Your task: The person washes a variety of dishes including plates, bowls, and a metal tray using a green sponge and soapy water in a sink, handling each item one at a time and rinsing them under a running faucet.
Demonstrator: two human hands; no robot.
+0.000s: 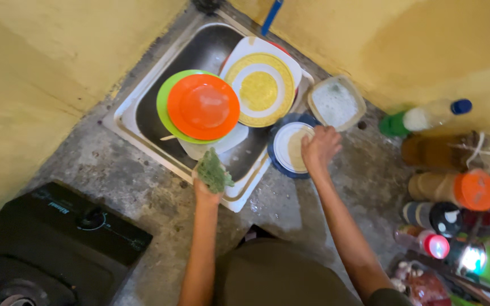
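Two things were in my hands: a green scouring pad (213, 171) gripped in my left hand (206, 190), fingers closed around it, and a small blue-rimmed plate (288, 146) under my right hand (320, 147). The pad sat over the near rim of the steel sink (126, 122), held up above the edge. My right hand lay curled on the plate's right side, fingers on its white middle; whether it actually gripped the rim I could not tell. The plate rested at the sink's right corner on the grey desk (143, 192).

Just beyond it stood a clear square container (336, 102) of foamy water. Inside the sink an orange plate (203, 106) lay on a green plate (164, 102), with a white and yellow plate (261, 86) leaning beside them. To the right, against the yellow wall (426, 39), stood bottles and jars, one an orange-lidded jar (474, 190). A black stove (52, 243) sat at the lower left.
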